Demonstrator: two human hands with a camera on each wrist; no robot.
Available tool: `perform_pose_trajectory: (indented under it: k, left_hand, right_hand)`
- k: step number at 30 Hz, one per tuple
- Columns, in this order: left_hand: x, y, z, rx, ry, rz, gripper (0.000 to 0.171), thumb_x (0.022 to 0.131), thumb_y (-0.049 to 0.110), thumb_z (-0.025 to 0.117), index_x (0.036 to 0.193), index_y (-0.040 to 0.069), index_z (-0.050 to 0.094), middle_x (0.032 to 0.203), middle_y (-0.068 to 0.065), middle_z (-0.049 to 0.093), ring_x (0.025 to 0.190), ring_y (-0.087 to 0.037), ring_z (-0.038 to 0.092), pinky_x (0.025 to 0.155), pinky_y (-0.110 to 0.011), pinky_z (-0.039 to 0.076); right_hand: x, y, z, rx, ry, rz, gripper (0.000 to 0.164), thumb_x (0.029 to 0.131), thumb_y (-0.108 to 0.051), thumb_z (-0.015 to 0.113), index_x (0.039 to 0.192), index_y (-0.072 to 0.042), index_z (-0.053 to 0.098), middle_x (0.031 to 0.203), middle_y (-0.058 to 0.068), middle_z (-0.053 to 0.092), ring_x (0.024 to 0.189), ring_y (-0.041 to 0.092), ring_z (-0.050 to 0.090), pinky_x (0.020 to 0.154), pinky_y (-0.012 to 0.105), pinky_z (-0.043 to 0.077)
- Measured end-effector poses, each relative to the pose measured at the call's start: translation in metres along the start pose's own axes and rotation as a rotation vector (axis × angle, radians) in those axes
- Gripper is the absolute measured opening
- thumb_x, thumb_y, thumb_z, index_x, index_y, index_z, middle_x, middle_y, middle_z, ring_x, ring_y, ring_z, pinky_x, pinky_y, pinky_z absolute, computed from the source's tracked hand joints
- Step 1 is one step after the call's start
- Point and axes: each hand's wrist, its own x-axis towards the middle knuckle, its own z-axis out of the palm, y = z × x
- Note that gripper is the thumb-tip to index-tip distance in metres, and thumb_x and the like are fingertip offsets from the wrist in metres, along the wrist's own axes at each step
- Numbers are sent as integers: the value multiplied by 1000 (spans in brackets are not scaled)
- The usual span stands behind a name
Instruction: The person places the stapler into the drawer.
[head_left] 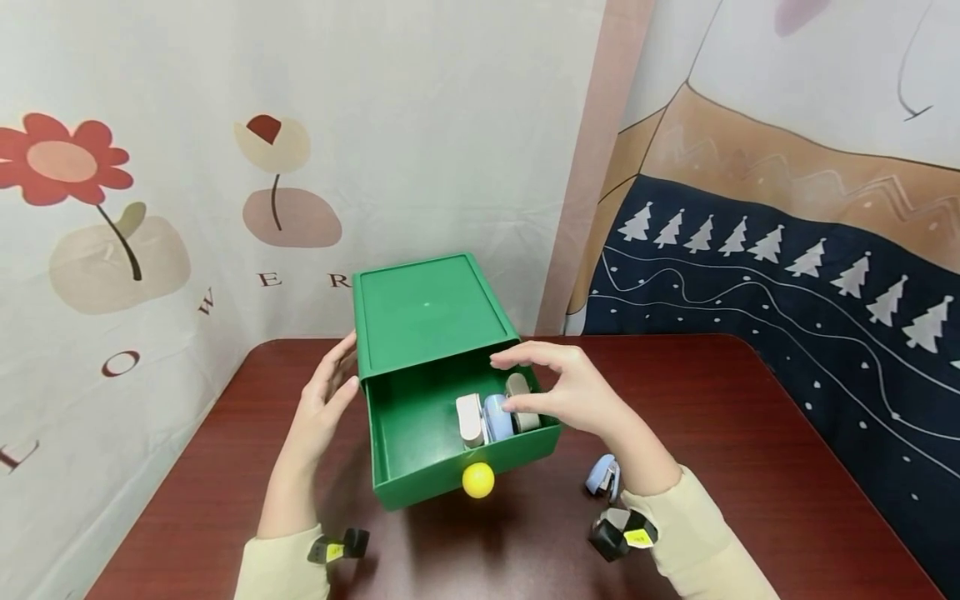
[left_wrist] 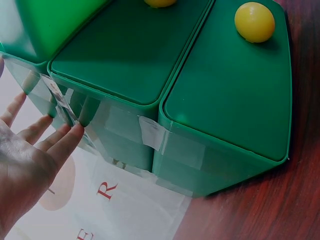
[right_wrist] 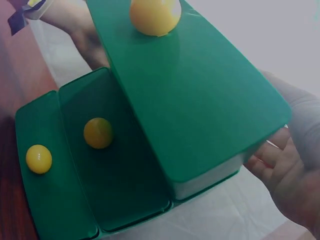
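Note:
A green drawer cabinet point(head_left: 431, 312) stands on the table with its top drawer point(head_left: 412, 433) pulled out. In the drawer's right part lie a white stapler-like item point(head_left: 470, 419), a light blue one point(head_left: 497, 419) and a grey one point(head_left: 517, 386). My right hand point(head_left: 573, 387) is over the drawer's right side, fingers spread from the thumb; the thumb tip is at the blue item, and whether it touches cannot be told. My left hand point(head_left: 318, 408) rests its straight fingers against the cabinet's left side, seen also in the left wrist view.
A small light blue stapler point(head_left: 602, 477) lies on the dark red table point(head_left: 720, 417), below my right forearm. Two shut drawers with yellow knobs point(left_wrist: 254, 22) sit under the pulled-out one. A printed curtain point(head_left: 450, 125) hangs behind the table.

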Motion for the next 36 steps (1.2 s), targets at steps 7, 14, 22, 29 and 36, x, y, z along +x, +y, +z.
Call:
perform_pose_trajectory:
  k: [7,14,22,29,36]
  left_hand:
    - [0,-1,-1,3,-1,-5,53,99,0,44,150,10,31,150,-6,35,133,-16,36,98,-20,35]
    - [0,-2,-1,4,-4,-3,54,99,1,44,150,10,31,150,-6,35,133,-16,36,98,-21,35]
    - [0,-2,-3,4,-9,5,54,99,1,45,151,11,30,151,-6,33,134,-16,35,98,-21,34]
    - [0,-2,-2,20,0,-8,55,99,1,45,151,11,30,151,-6,33,133,-16,35,97,-21,35]
    - [-1,0,0,17,8,-20,54,99,0,44,150,11,32,151,-6,34,133,-17,35,96,-20,35]
  right_hand:
    - [-19,1,-8,-18,140,-2,44,75,-1,81,116,-6,68,112,1,67,102,23,60,87,33,46]
    - [-39,2,-16,-54,233,14,45,73,4,80,115,-9,68,111,2,67,101,20,58,85,30,47]
    - [-59,7,-27,-123,263,38,47,72,2,82,115,-10,68,110,-1,67,100,15,60,84,25,46]
    - [-78,16,-32,-191,259,83,48,71,-1,83,116,-10,68,112,-1,66,100,12,59,85,23,45]
    - [-95,15,-33,-257,267,104,50,67,8,83,113,-1,67,108,11,67,98,16,60,85,18,42]
